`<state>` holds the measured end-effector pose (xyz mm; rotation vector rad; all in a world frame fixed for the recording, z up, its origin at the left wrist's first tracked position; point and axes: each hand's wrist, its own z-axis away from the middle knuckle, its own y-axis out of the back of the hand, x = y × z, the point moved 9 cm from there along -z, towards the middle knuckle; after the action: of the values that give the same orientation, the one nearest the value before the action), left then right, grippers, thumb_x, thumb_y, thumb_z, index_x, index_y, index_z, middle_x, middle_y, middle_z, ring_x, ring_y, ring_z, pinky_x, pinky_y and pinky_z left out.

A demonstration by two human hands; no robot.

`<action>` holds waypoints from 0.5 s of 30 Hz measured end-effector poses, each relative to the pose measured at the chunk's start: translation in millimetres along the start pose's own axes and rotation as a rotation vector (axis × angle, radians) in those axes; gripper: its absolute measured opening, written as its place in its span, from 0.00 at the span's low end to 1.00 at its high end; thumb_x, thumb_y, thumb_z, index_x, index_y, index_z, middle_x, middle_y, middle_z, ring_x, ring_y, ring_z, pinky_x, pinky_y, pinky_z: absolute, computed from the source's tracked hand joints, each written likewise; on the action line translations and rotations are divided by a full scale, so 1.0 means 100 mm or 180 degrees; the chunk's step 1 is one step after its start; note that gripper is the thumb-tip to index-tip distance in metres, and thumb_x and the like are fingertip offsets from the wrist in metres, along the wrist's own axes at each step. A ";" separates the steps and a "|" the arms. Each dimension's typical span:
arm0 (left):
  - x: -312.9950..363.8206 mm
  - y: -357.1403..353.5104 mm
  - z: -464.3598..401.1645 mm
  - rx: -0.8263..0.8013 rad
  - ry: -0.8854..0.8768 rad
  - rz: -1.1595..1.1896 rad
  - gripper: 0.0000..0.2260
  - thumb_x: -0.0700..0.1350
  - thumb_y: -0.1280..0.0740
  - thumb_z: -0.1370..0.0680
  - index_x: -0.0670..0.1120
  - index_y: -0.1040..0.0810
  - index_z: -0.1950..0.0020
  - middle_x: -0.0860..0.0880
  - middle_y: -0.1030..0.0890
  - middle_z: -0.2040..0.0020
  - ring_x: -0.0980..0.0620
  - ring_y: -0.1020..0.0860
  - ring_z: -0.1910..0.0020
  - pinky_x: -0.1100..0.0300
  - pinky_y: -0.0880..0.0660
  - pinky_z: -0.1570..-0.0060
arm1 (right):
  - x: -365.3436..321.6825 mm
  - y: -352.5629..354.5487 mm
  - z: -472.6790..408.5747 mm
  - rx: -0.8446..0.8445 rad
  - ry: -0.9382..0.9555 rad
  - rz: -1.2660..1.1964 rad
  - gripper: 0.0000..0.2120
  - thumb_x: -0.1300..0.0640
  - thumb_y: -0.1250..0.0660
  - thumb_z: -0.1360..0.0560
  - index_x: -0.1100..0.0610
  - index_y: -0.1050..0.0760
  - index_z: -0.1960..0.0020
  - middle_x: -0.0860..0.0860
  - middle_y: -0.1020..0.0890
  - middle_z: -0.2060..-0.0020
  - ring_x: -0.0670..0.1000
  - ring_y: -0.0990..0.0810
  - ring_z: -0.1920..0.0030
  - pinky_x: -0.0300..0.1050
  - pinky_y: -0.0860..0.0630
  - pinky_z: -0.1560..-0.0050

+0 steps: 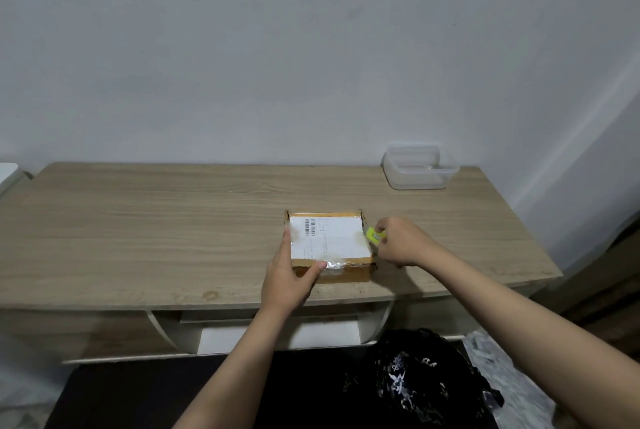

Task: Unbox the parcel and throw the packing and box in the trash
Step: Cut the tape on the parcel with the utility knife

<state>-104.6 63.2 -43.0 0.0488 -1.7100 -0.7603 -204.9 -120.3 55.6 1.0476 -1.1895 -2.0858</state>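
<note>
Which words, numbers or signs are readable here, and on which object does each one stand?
No text can be read.
White label on the cardboard box: a barcode and printed lines, too small and blurred to read.
Yellow cutter in the right hand: no legible marking.

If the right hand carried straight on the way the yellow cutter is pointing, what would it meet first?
Most likely the parcel: the right hand aims the yellow cutter leftward at its right edge, seemingly already at the cardboard, though depth is hard to judge.
</note>
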 end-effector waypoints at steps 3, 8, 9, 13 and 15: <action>0.01 0.00 0.01 -0.0030 0.0002 -0.0010 0.42 0.62 0.30 0.32 0.57 0.49 0.24 0.55 0.28 0.32 0.47 0.26 0.39 0.54 0.26 0.46 | 0.01 -0.01 0.03 0.0007 0.0000 0.0023 0.16 0.66 0.39 0.32 0.63 0.25 0.45 0.58 0.19 0.60 0.57 0.18 0.67 0.47 0.22 0.71; 0.02 -0.01 0.02 -0.0051 -0.0045 0.0015 0.42 0.60 0.30 0.31 0.55 0.49 0.24 0.54 0.30 0.29 0.48 0.28 0.35 0.52 0.27 0.40 | 0.00 -0.06 0.02 -0.0021 -0.0052 0.0029 0.15 0.67 0.39 0.33 0.64 0.25 0.47 0.60 0.19 0.59 0.56 0.18 0.67 0.46 0.23 0.71; 0.02 -0.01 0.01 -0.0049 -0.0067 0.0006 0.41 0.58 0.29 0.30 0.54 0.49 0.24 0.53 0.31 0.28 0.49 0.30 0.33 0.53 0.29 0.38 | -0.02 -0.08 0.02 -0.0026 -0.0036 0.0043 0.14 0.67 0.39 0.33 0.66 0.24 0.48 0.61 0.18 0.60 0.57 0.18 0.68 0.44 0.25 0.73; 0.03 -0.01 0.02 -0.0040 -0.0057 -0.0007 0.41 0.56 0.29 0.29 0.53 0.49 0.23 0.52 0.34 0.27 0.51 0.34 0.30 0.56 0.33 0.35 | -0.03 -0.11 0.02 -0.0067 -0.0041 -0.0007 0.14 0.65 0.39 0.32 0.69 0.25 0.48 0.65 0.18 0.56 0.57 0.19 0.71 0.42 0.27 0.74; 0.02 -0.01 0.02 -0.0039 -0.0033 -0.0016 0.41 0.57 0.29 0.29 0.53 0.50 0.23 0.52 0.33 0.27 0.50 0.33 0.31 0.55 0.31 0.36 | -0.01 -0.09 0.01 -0.0076 -0.0080 -0.0039 0.14 0.65 0.38 0.30 0.66 0.25 0.46 0.62 0.19 0.55 0.54 0.19 0.71 0.40 0.28 0.76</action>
<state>-107.8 62.2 -41.6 0.0406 -1.7154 -0.7760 -206.0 -114.6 47.9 1.0232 -1.1703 -2.1232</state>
